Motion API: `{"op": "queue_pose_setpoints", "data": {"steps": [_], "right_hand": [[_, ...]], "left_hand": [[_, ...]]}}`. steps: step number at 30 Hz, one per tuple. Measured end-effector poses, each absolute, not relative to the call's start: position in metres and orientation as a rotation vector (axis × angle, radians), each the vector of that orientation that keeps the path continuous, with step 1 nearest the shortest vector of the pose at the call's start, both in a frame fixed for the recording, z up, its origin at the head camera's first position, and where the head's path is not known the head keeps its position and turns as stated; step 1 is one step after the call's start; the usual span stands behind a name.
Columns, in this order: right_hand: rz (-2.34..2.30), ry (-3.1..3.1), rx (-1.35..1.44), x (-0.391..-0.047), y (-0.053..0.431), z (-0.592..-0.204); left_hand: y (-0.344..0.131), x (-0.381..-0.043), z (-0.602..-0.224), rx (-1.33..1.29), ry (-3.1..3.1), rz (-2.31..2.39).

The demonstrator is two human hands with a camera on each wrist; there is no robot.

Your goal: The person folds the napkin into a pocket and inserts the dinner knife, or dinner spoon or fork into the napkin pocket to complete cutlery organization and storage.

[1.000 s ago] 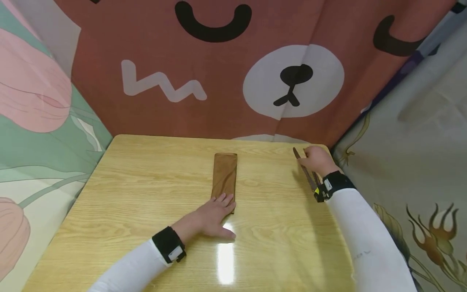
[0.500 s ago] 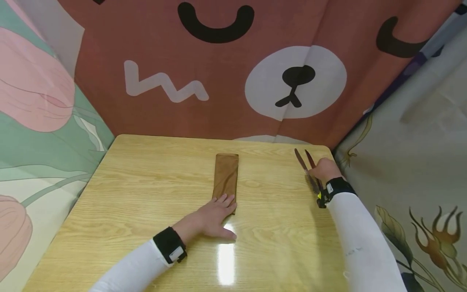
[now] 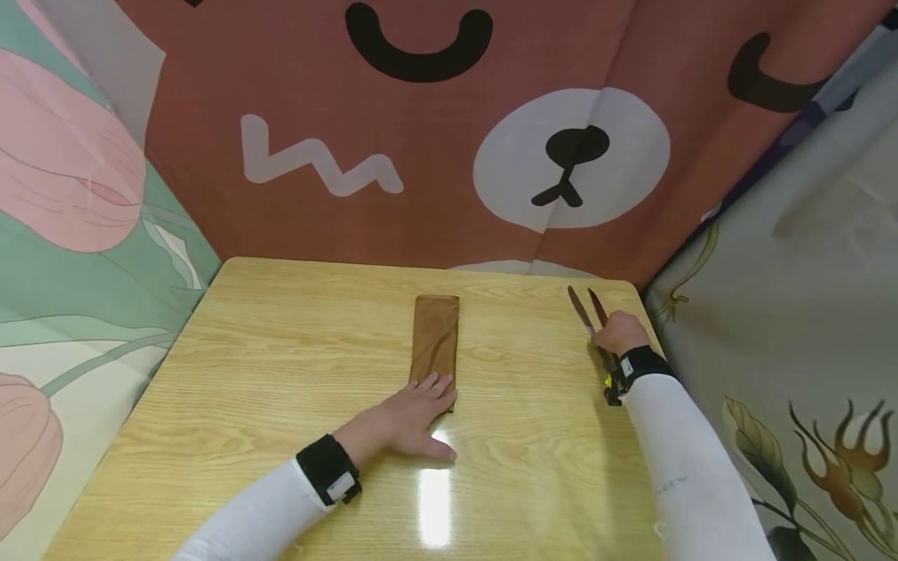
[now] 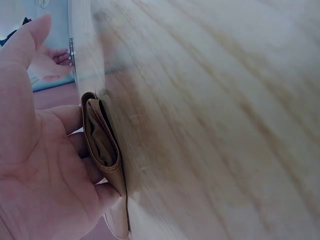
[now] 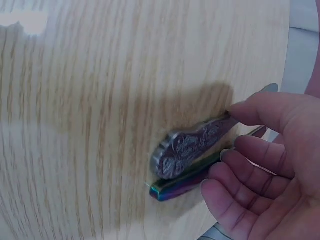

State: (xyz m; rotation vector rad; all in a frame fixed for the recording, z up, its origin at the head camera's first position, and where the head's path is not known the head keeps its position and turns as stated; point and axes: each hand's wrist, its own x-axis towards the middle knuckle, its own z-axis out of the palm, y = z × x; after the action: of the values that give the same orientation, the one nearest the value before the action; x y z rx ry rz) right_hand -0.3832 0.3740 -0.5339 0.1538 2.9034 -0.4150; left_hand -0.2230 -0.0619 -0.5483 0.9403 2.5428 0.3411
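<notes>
A folded brown cloth (image 3: 433, 335), like a napkin, lies lengthwise in the middle of the table. My left hand (image 3: 410, 422) rests on its near end, fingers straight and thumb spread. The left wrist view shows the cloth's layered end (image 4: 102, 135) under those fingers. At the table's right, two knives lie side by side, tips apart and pointing away. The left one (image 3: 578, 305) has an ornate silver handle (image 5: 187, 150); the right one (image 3: 599, 306) has a slim rainbow-sheen handle (image 5: 182, 184). My right hand (image 3: 623, 333) pinches them, thumb against the ornate knife, curled fingers against the rainbow one.
The wooden table (image 3: 302, 343) has rounded far corners. A reddish-brown cloth with a bear print (image 3: 435, 156) hangs behind it, and patterned fabrics (image 3: 793, 296) hang at the sides. A bright reflection lies on the near tabletop.
My right hand has drawn back along the knives from near their tips toward the handles, uncovering the right knife's blade. Both knives, the brown cloth and my left hand stay in place.
</notes>
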Motion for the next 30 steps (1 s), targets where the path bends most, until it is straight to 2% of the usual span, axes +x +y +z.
{"op": "queue_pose_setpoints", "data": {"steps": [30], "right_hand": [[-0.343, 2.779, 0.063, -0.38, 0.352, -0.52]], "left_hand": [[-0.061, -0.22, -0.546, 0.933, 2.552, 0.353]]}}
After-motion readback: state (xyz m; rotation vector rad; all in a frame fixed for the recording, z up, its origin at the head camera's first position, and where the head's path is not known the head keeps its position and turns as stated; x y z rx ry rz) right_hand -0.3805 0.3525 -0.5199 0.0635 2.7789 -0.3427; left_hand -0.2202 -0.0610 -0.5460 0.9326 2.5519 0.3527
